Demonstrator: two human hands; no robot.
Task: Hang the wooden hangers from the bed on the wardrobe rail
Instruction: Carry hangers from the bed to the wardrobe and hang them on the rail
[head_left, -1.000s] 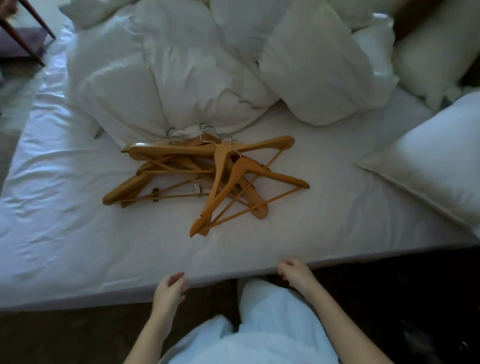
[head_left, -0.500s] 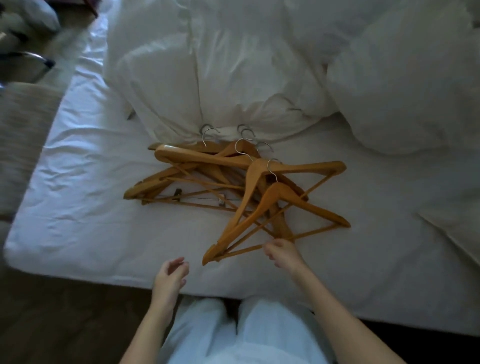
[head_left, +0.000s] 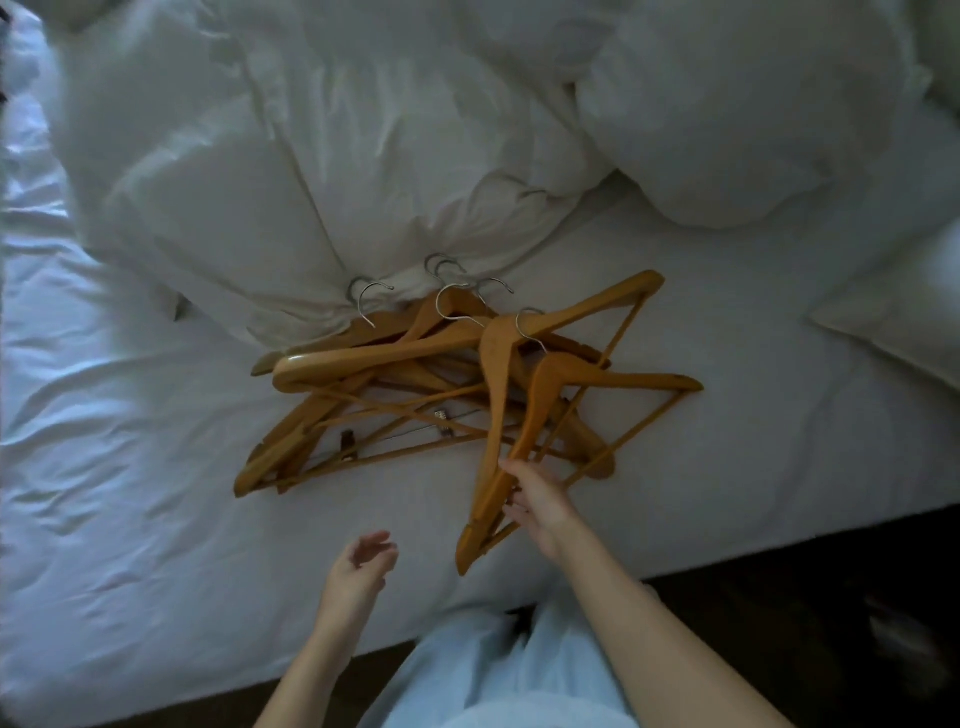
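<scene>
Several wooden hangers (head_left: 395, 384) with metal hooks lie in a tangled pile on the white bed sheet (head_left: 130, 467). The top hanger (head_left: 540, 400) lies at the pile's right side, one arm pointing toward me. My right hand (head_left: 535, 504) rests on that near arm, thumb over the wood and fingers curled around it and the thin bar. My left hand (head_left: 358, 571) hovers open above the sheet, left of the hanger's tip, touching nothing. No wardrobe rail is in view.
A crumpled white duvet (head_left: 311, 182) lies just behind the hangers' hooks. Pillows (head_left: 727, 119) are stacked at the back right, another pillow (head_left: 904, 322) at the right edge. The mattress edge runs across the bottom, with dark floor (head_left: 805, 623) beyond. My light trousers show below.
My right hand has moved from the mattress edge up to the top hanger and closed on its near arm. The view has come closer over the bed. My left hand stays open.
</scene>
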